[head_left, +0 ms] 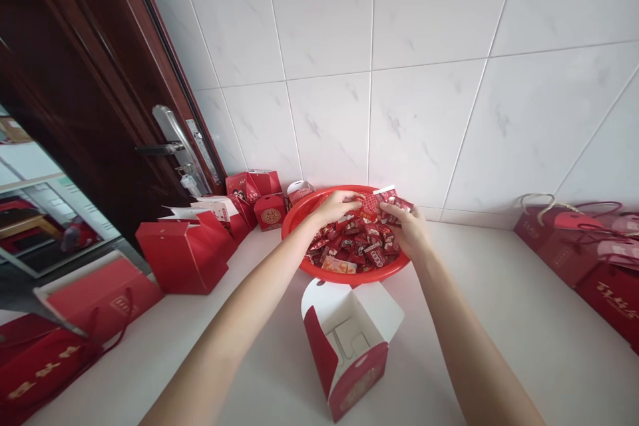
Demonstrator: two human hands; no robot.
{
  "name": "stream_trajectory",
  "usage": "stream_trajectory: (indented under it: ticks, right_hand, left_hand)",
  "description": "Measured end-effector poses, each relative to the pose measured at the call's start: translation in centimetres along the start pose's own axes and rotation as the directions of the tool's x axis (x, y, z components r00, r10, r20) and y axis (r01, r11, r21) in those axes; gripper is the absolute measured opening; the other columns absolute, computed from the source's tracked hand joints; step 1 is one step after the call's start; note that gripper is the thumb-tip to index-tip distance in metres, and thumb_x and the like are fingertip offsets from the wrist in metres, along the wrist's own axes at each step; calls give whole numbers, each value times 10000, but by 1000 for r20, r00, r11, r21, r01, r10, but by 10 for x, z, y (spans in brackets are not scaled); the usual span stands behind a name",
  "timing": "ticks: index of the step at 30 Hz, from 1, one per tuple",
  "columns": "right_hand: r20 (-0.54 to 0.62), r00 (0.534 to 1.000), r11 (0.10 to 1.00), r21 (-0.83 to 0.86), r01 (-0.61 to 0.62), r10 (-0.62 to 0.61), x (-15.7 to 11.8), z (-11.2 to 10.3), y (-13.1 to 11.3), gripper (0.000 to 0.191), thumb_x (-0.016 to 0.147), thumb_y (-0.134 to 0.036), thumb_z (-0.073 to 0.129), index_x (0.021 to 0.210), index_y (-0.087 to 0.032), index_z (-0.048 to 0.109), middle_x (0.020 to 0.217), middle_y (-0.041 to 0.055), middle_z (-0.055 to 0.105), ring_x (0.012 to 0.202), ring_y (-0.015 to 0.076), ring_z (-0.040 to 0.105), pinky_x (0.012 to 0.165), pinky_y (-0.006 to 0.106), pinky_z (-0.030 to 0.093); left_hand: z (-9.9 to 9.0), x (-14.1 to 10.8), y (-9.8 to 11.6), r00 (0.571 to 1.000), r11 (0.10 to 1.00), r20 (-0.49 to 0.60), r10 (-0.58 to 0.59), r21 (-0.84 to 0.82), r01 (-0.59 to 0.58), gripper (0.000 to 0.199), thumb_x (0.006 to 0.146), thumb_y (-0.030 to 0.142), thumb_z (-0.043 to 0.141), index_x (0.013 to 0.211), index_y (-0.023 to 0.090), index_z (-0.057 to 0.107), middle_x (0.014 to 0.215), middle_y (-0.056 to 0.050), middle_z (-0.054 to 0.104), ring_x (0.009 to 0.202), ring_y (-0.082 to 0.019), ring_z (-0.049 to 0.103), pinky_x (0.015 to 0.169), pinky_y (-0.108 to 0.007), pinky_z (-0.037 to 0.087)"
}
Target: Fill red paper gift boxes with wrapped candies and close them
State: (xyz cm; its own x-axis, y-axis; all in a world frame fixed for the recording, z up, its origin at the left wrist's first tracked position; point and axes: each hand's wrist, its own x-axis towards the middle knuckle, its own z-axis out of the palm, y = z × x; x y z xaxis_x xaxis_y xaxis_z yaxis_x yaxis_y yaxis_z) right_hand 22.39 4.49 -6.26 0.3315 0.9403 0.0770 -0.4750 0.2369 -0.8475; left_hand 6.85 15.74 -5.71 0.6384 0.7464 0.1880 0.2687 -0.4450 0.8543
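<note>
A red plastic basin (369, 275) full of red-wrapped candies (349, 243) stands against the tiled wall. My right hand (408, 223), over the basin's right side, is closed on several red candy packets (392, 200). Over the left side is my left hand (337, 208), its fingers bent together near a red dotted wrapper (369, 202); what they pinch is hidden. Between my forearms, in front of the basin, stands a red gift box (359, 379) with its white flaps up and nothing inside.
Red gift boxes (184, 256) and bags (44, 366) line the left side, with a small box (271, 213) behind. More red gift bags (594, 273) stand at the right. A dark wooden door (94, 80) with a metal handle is at the left.
</note>
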Motion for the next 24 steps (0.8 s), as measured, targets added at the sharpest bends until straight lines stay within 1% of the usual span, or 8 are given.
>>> stream_trajectory:
  ticks: [4,8,12,15,17,19,21,24]
  right_hand:
    - [-8,1000,1000,-14,-18,18,-1,1,0,245,507,-225,863,642,-182,663,616,14,684,581,164,630,524,269,541]
    - [10,1000,999,-31,-26,26,0,-1,2,240,528,-232,854,693,-182,687,664,21,712,611,176,655,558,279,558]
    - [58,998,999,-50,-21,23,1,-2,5,296,537,-238,870,782,-186,711,753,27,747,684,207,698,625,313,593]
    - [68,997,998,-67,-20,25,2,-3,6,317,536,-226,870,810,-187,714,773,17,749,687,193,698,603,284,583]
    - [63,998,997,-76,-20,24,2,-4,6,321,536,-229,866,813,-186,712,771,13,747,679,185,695,586,269,574]
    - [52,998,997,-80,-19,24,3,-4,6,318,528,-228,861,803,-182,708,767,16,746,671,185,693,578,268,569]
    - [41,999,997,-80,-19,23,3,-5,7,310,524,-226,855,791,-180,704,764,19,746,657,185,687,571,272,566]
    - [36,999,997,-76,-13,16,3,-5,7,299,527,-224,848,785,-181,702,758,18,745,640,181,679,573,278,566]
  left_hand:
    - [0,-4,7,999,996,33,12,-89,-9,403,826,468,666,1081,163,733,1077,-70,744,1030,-236,652,911,-347,485]
    - [1,-7,12,997,989,80,13,-149,-1,434,795,485,719,1092,170,746,1071,-68,752,1053,-244,649,925,-353,477]
    - [4,-8,15,993,972,78,83,-226,-64,424,794,463,736,1089,158,751,1078,-75,758,1049,-251,663,941,-372,480]
    - [5,-7,14,990,947,61,127,-304,-103,425,773,421,768,1104,155,751,1110,-88,757,1059,-255,670,969,-390,481]
    - [6,-5,11,989,937,55,135,-331,-110,429,752,405,789,1090,144,753,1101,-99,759,1045,-255,677,971,-400,486]
    - [7,-2,8,991,934,20,130,-339,-115,432,711,400,820,1040,128,755,1069,-105,762,1004,-250,687,952,-404,499]
    - [9,0,6,992,940,-41,117,-319,-124,434,663,413,845,964,115,750,1017,-103,764,949,-240,692,915,-398,513]
    - [12,2,4,983,961,-122,136,-226,-161,426,666,449,831,907,111,736,971,-100,762,922,-233,687,878,-377,516]
